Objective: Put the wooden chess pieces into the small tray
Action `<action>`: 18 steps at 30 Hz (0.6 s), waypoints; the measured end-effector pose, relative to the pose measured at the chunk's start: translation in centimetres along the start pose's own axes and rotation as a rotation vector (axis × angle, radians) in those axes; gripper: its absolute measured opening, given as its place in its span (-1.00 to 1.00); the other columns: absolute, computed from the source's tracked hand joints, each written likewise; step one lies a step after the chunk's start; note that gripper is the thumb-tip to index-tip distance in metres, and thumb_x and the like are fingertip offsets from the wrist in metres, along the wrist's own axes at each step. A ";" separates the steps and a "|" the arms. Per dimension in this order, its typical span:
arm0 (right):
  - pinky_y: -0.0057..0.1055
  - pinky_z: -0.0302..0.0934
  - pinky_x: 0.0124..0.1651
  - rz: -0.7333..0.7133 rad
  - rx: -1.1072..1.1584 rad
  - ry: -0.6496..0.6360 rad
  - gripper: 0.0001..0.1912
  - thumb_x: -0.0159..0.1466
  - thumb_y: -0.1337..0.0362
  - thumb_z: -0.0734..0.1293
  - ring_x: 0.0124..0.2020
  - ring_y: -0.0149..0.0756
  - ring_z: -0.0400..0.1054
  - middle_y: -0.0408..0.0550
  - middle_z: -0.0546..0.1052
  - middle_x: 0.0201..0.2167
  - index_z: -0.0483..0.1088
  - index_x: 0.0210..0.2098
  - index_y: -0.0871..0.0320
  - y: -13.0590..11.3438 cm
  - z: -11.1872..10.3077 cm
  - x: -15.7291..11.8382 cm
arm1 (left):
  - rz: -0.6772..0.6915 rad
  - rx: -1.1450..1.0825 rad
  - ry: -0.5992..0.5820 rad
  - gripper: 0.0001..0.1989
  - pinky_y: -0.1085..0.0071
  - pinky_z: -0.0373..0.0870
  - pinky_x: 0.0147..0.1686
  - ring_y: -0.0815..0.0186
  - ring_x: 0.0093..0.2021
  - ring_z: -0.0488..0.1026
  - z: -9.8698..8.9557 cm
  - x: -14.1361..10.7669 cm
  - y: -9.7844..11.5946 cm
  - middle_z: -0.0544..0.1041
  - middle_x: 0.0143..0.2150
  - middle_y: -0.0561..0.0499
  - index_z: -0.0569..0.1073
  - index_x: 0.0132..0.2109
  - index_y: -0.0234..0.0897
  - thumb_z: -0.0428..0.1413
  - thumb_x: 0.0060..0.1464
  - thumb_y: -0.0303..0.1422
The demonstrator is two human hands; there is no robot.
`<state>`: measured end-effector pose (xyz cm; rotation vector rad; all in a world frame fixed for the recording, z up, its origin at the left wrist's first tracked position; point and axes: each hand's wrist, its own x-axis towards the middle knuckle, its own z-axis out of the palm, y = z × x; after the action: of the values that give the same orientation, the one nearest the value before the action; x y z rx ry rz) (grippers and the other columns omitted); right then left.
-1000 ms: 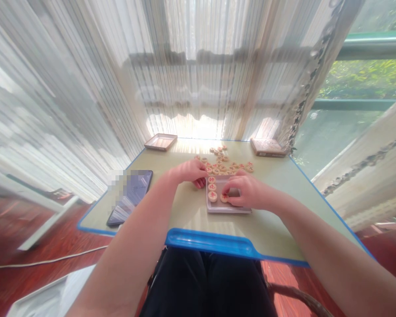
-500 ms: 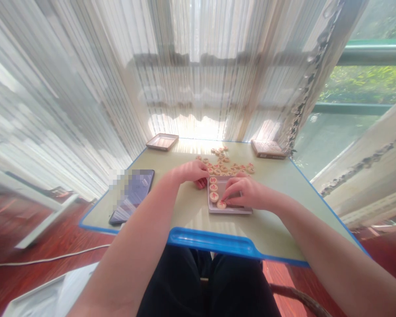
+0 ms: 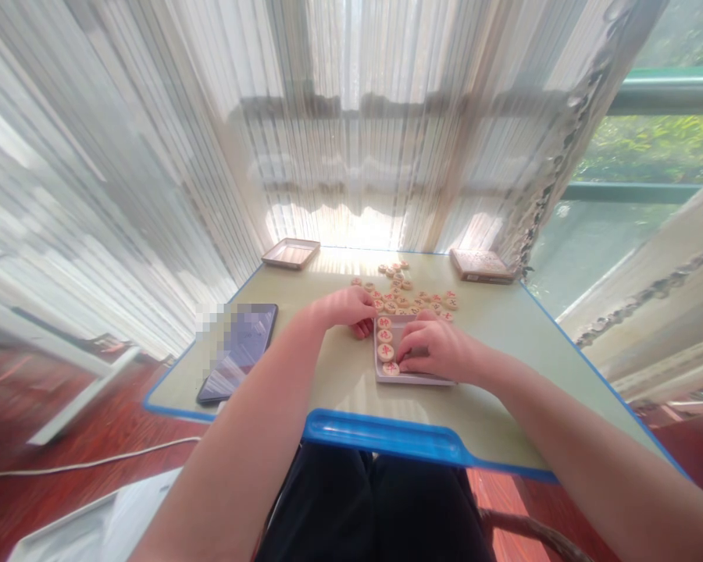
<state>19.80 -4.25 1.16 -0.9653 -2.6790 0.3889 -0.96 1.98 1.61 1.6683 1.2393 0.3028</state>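
In the head view, a round, cream piece marked in red (image 3: pixel 390 369) is touched by the right hand (image 3: pixel 437 349) in the near-left corner of a shallow, pale, rectangular box (image 3: pixel 419 381). Its far-left corner is met by the left hand (image 3: pixel 351 307); whether either grip is closed cannot be told.

The counter (image 3: pixel 340 382) has a smooth, faintly shiny top and a glossy blue plastic trough (image 3: pixel 387 433) along its near edge. The round pieces (image 3: pixel 386 353) look smooth, like pale wood. Toward the left edge, the tablet (image 3: pixel 249 343) has a sleek, glassy face. At the far right corner, the box (image 3: pixel 483 264) resembles printed card. The curtain (image 3: pixel 351 55) is sheer, pleated cloth; the floor (image 3: pixel 12 406), polished reddish wood.
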 end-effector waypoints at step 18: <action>-0.36 0.21 -0.19 -0.075 -0.007 0.231 -0.87 0.17 0.23 0.34 -0.29 -0.30 0.33 -0.03 0.49 -0.31 0.53 -0.32 0.07 -2.0 0.2 -0.1 | -0.014 0.062 0.006 -0.87 0.46 0.48 -0.42 0.30 -0.47 0.51 0.1 -0.2 0.4 0.51 -0.58 0.01 0.39 -0.48 -0.32 0.13 -0.03 -0.37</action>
<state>18.65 -5.89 1.63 -0.8523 -2.4995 0.2367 -0.79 1.74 1.98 1.7119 1.2756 0.2628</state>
